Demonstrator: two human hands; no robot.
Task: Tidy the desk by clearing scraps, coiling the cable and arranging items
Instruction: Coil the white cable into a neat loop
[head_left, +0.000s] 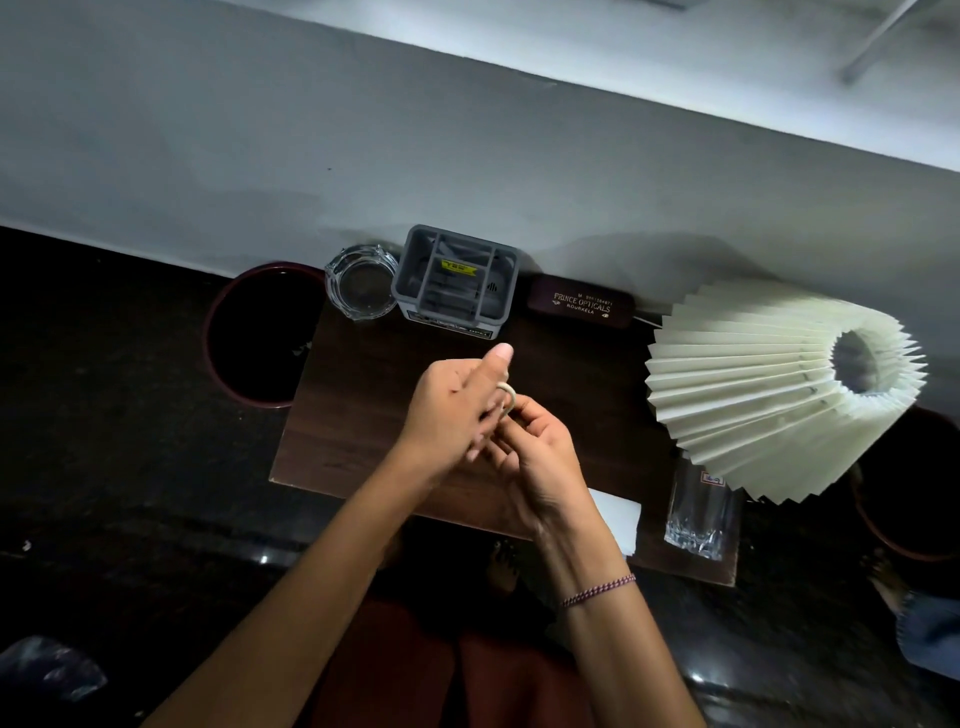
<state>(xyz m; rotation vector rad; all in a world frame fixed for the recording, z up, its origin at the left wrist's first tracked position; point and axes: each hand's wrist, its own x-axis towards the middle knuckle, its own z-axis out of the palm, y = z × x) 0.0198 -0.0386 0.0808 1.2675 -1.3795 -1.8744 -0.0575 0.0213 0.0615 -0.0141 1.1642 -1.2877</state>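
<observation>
A single wide-angle view is taken from the person's head, directed forward and steeply down onto the dark wooden bench (363, 415) from close above. The frame is rolled, so the wall (363, 156) behind the bench is seen running diagonally across the top.

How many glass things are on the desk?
2. A glass ashtray sits at the desk's far left corner, beside the grey organizer. A drinking glass stands at the near right, under the lampshade.

Small pale ring-shaped loop (506, 399) held above the dark wooden desk (353, 415), pinched between fingers of both hands, too small to tell whether it is coiled cable, white paper sheet (618, 514) at the desk's near edge
</observation>
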